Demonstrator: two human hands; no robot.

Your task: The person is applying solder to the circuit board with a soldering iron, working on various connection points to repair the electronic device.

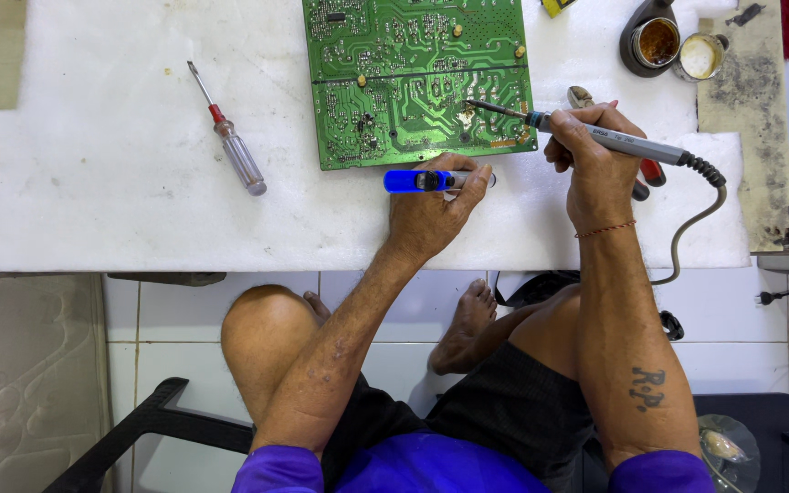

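Note:
A green circuit board (413, 78) lies solder side up on a white foam pad (93, 201). My right hand (595, 160) grips a grey soldering iron (636, 146), whose dark tip touches the board near its lower right area. My left hand (431, 210) rests on the pad just below the board's front edge and holds a blue and silver pen-shaped tool (422, 181) lying sideways.
A screwdriver (230, 137) with a clear handle lies on the pad to the left. Red-handled pliers (646, 173) sit behind my right hand. Two small open tins (678, 46) stand at the back right. The iron's cord (696, 228) loops off the pad's edge. My crossed legs are below.

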